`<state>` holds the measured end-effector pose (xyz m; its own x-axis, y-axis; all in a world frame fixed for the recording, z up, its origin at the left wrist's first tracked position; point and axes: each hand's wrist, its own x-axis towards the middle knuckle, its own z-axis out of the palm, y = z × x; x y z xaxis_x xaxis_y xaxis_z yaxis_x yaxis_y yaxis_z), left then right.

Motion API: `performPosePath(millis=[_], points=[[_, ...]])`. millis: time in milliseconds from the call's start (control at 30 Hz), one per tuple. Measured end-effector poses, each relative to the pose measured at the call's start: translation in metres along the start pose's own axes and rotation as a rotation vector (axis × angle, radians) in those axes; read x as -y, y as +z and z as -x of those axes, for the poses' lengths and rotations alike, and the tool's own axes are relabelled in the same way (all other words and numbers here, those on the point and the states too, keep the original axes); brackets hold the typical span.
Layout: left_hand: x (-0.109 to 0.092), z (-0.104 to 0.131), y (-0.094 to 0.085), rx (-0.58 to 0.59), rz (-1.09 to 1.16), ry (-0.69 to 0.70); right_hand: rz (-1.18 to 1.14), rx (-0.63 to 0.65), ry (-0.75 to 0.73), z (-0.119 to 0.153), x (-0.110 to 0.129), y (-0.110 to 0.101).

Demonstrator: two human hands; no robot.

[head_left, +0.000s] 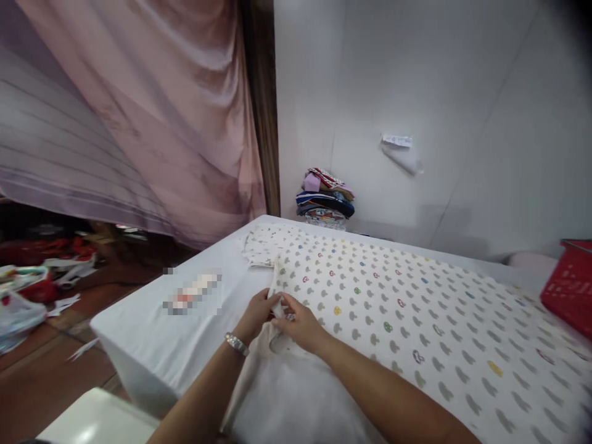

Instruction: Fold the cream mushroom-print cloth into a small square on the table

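Note:
Both my hands meet near the middle of the view, over the edge of a white fabric piece printed with small mushrooms (370, 290). My left hand (259, 311), with a metal watch at the wrist, pinches a gathered bit of this cloth. From the other side, the fingers of my right hand (298, 320) are closed on the same bit. A plain white part of cloth (296, 394) hangs down toward me below the hands. Another printed piece, like a small sleeve (266, 243), lies flat at the far end. Exactly what the fingertips grip is partly hidden.
The cloth lies on a white-covered table (152, 333). A blurred-out item (194, 293) rests on its left. Folded clothes (325, 196) are stacked by the wall, and a red basket (571, 283) stands at right. A pink curtain (185, 92) hangs at left; a white stool (97, 419) is below.

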<state>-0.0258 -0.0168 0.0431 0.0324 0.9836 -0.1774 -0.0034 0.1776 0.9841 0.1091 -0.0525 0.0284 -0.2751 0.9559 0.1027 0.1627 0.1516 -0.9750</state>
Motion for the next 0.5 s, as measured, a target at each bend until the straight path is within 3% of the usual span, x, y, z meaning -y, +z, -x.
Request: performPosePath(millis=[167,267,400,500], points=[[0.003,0.0,-0.011,0.009,0.04,-0.007,0.364,-0.067,-0.151,-0.019,-0.007,0.023],[0.003,0.0,-0.019,0.025,0.003,-0.071,0.436,-0.077,-0.201,-0.026,-0.019,0.026],[0.001,-0.016,-0.032,0.072,-0.287,-0.135,0.375,-0.065,-0.197,-0.029,-0.026,0.028],[-0.001,-0.046,-0.041,0.067,-0.541,-0.124,0.337,-0.052,-0.206,-0.028,-0.025,0.031]])
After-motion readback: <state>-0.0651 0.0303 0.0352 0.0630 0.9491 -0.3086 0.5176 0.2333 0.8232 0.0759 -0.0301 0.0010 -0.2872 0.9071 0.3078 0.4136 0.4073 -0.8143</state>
